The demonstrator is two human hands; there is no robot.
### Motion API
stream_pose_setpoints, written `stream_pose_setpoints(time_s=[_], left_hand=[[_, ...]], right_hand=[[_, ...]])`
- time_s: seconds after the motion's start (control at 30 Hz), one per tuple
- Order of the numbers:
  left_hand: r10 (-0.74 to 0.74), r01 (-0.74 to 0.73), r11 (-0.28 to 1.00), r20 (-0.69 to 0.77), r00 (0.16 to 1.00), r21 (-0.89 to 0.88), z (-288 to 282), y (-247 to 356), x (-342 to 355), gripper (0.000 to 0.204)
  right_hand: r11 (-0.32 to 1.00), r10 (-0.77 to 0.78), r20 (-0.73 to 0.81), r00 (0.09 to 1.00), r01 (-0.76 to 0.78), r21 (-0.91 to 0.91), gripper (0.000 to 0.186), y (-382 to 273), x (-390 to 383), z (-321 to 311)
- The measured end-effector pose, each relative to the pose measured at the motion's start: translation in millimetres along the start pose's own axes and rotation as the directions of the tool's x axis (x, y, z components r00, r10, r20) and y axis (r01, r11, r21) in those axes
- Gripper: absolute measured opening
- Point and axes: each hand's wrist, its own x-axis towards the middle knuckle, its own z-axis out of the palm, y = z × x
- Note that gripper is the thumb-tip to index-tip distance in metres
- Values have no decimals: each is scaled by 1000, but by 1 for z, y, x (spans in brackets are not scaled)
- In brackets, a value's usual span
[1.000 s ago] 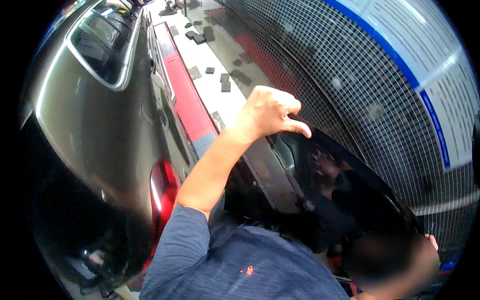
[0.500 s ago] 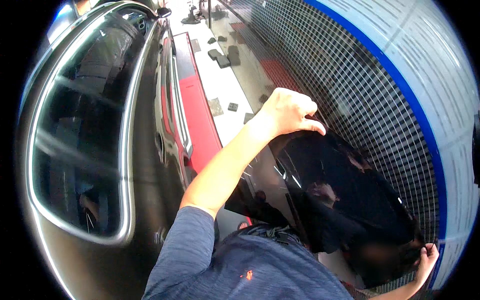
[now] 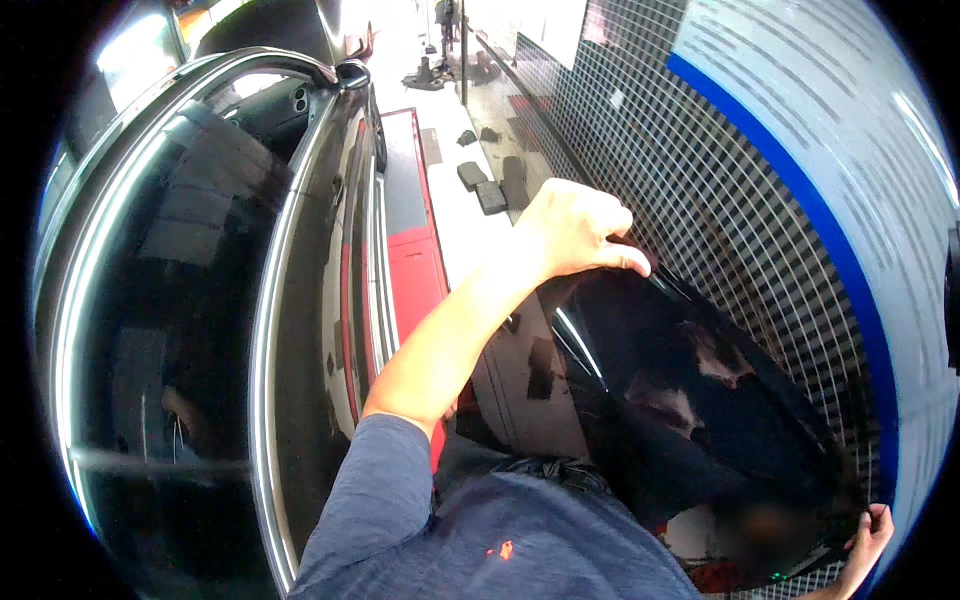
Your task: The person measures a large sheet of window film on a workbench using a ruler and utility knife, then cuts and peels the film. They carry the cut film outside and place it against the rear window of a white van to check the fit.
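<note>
A large sheet of dark, glossy see-through film (image 3: 690, 400) stretches between my hands, with bright reflections across it. My left hand (image 3: 580, 228) is closed at its far upper corner, thumb and fingers pinching the edge. At the lower right, my right hand (image 3: 870, 540) pinches the opposite end of the sheet. The film hangs in front of my body, and the floor shows dimly through part of it. To my left stands a dark car (image 3: 320, 330), its long side window (image 3: 190, 300) shut and mirroring the surroundings.
A tiled wall with a pale grid (image 3: 790, 270) rises close on the right, topped by a blue stripe (image 3: 780, 135) and a whitish panel. Along the car runs a red and grey platform (image 3: 415, 260). Dark blocks (image 3: 490, 197) lie on the pale floor farther off.
My view has shifted, so the car fills more of the left side and more shows ahead. Both hands still hold the film, which has tilted slightly.
</note>
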Motion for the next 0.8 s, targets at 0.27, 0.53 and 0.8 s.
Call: stream_pose_setpoints(time_s=[0.27, 0.53, 0.8], left_hand=[[93, -98, 995, -114, 989, -36, 3, -303, 54, 62], [112, -114, 993, -105, 988, -18, 6, -587, 122, 64], [134, -131, 991, -112, 985, 28, 38, -862, 169, 63]], right_hand=[[996, 89, 43, 995, -89, -1, 6, -217, 60, 183], [994, 102, 67, 992, -105, 41, 4, -442, 142, 345], [981, 189, 160, 969, -194, 16, 19, -649, 239, 556]])
